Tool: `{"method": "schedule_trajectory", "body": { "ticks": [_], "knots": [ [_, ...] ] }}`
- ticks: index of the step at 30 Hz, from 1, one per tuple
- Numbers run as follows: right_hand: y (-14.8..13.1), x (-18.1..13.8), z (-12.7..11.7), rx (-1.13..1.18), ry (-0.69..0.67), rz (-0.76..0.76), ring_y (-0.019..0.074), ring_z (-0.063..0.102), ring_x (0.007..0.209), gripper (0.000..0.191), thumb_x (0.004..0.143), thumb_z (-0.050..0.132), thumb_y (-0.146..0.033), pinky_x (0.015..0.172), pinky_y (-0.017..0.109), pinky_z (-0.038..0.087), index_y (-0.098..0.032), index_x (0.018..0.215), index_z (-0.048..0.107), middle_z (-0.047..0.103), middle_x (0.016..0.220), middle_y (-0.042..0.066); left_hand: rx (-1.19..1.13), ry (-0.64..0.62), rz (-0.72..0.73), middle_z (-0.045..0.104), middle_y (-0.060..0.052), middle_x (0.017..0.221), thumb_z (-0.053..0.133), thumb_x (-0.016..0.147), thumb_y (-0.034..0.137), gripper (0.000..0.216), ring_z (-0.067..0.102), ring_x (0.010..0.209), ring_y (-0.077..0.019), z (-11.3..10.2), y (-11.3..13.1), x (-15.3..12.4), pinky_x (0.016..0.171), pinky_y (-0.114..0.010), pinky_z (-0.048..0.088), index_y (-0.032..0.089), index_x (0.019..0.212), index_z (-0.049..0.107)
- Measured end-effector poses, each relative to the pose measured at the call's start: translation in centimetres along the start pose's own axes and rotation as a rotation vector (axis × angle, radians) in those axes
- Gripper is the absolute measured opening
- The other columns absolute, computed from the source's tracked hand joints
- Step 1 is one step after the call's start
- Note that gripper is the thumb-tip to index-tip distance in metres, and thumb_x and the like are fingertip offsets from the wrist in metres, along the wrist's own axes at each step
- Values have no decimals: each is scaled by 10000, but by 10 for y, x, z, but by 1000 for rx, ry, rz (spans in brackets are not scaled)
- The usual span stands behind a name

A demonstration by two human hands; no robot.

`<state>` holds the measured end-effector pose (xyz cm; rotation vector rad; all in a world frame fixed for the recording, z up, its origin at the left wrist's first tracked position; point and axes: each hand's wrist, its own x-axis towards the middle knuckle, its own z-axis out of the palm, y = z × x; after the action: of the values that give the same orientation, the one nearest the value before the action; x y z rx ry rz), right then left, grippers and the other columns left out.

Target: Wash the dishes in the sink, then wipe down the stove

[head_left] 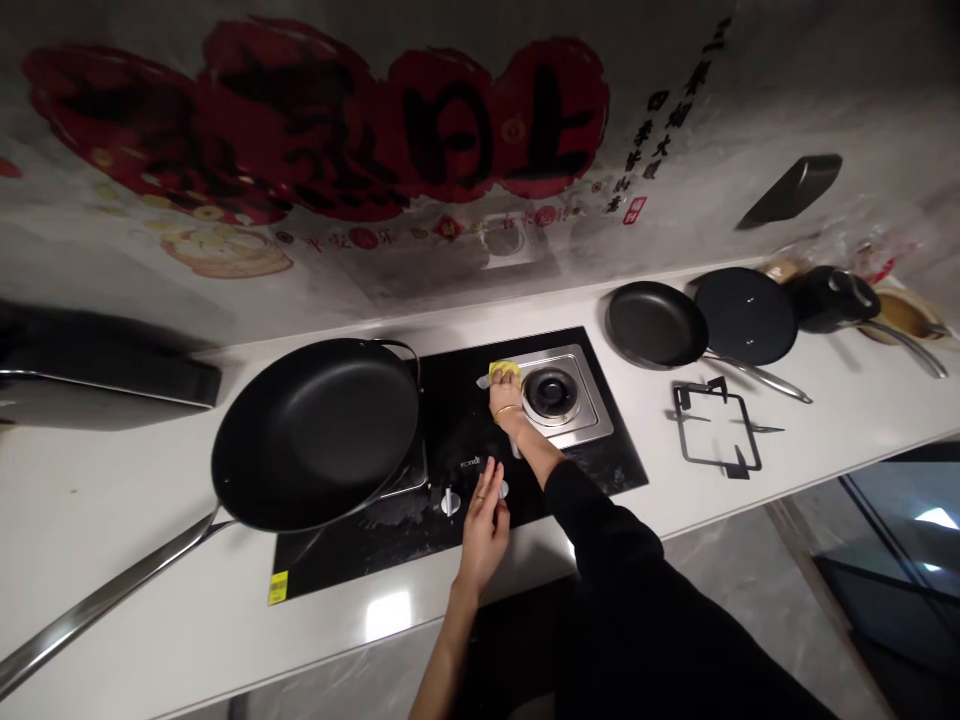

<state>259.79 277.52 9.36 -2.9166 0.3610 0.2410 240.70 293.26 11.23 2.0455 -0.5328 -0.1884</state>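
Note:
My right hand (pixel 506 397) is closed over a yellow sponge (pixel 504 371), pressing it onto the black glass cooktop (pixel 465 400) at the left edge of the right burner's steel tray (pixel 592 400). The round black burner (pixel 551 393) sits just right of that hand, with no grate over it. Nearer the front, my left hand (pixel 484 530) holds nothing, its fingers stretched out beside a silver knob (pixel 503 490) that they partly cover. Another silver knob (pixel 450 502) shows to its left. Whitish smears mark the glass near the front.
A large black frying pan (pixel 315 430) covers the left burner, its long handle (pixel 105 590) reaching over the counter. At right, the pan grate (pixel 716 428) lies on the white counter (pixel 810 420). Behind it are a small frying pan (pixel 656 322) and a flat black pan (pixel 746 315).

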Motion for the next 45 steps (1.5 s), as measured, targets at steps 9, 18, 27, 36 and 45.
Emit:
{"method": "schedule_trajectory", "body": {
  "ticks": [9, 18, 27, 36, 45],
  "knots": [
    [63, -143, 41, 107, 24, -201, 255, 481, 1301, 602, 860, 499, -41, 1107, 376, 384, -119, 1457, 485, 450, 1513, 183, 33, 27, 35, 339, -46, 1607, 390, 959, 135, 599, 326, 1476, -218, -13, 1, 3, 1201, -444, 316, 311, 1530, 367],
    [221, -138, 3, 109, 206, 52, 247, 481, 1251, 552, 867, 441, -78, 1073, 401, 379, -196, 1385, 590, 585, 1406, 99, 41, 60, 39, 374, -46, 1589, 414, 951, 129, 613, 348, 1465, -219, 1, 5, 10, 1198, -441, 328, 316, 1533, 362],
    [202, -139, 30, 86, 187, -24, 272, 438, 1286, 482, 904, 441, -126, 1072, 434, 355, -255, 1320, 647, 562, 1434, 63, 54, 27, 73, 351, -46, 1599, 405, 928, 85, 651, 349, 1464, -211, 34, 26, 21, 1198, -455, 334, 325, 1532, 357],
    [70, -139, 48, 220, -31, -426, 227, 451, 1299, 430, 968, 434, -207, 1095, 368, 394, -290, 1347, 620, 559, 1439, 5, 51, 157, 70, 379, -56, 1586, 404, 933, 95, 620, 352, 1464, -221, 44, 26, 18, 1194, -475, 337, 295, 1520, 386],
    [86, -80, -13, 81, 121, -71, 315, 452, 1229, 582, 924, 409, -109, 1078, 486, 369, -107, 1506, 413, 404, 1524, 207, 18, 263, -59, 375, -66, 1588, 413, 944, 135, 570, 369, 1455, -219, 30, 32, 9, 1199, -443, 328, 275, 1496, 433]
  ]
}}
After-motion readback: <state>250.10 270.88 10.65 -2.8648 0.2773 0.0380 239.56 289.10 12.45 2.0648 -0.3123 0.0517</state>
